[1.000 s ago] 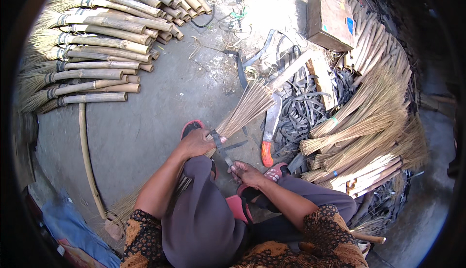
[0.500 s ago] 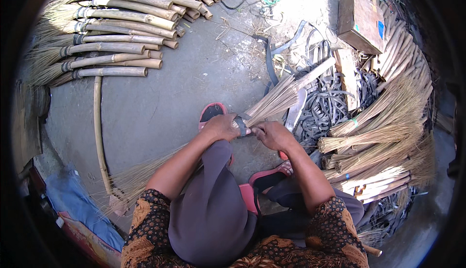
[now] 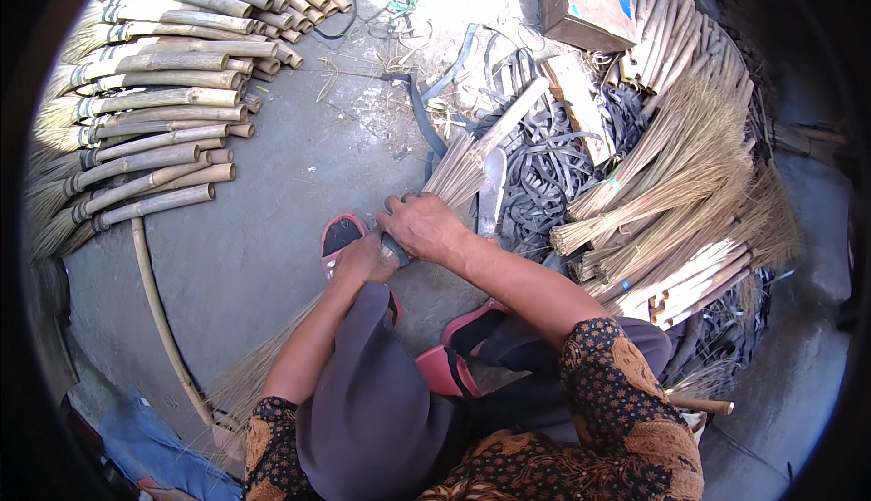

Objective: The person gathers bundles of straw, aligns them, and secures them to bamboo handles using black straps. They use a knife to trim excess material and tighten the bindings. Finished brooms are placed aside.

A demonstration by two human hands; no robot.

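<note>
While the broom bundle [image 3: 454, 179] slants through mid-frame, long axis lower left to upper right, here's the left hand [image 3: 363, 260] clenched round it, and the right hand [image 3: 425, 226] laid across, nearer the stalk ends [image 3: 465, 151], which lie up and right of it! The dark strap [image 3: 394, 250] sits between the 2; whether the right fingers pinch it, I can't tell.

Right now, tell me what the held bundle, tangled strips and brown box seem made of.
Held bundle: dry plant stalks, dull and untreated-looking; thin, straw-coloured, splayed at the top.
Tangled strips: likely rubber, perhaps plastic, dark with a slight sheen; they curl in flat loops.
Brown box: probably wood or plywood, matt and worn; stiff flat faces, uneven brown surface.
</note>
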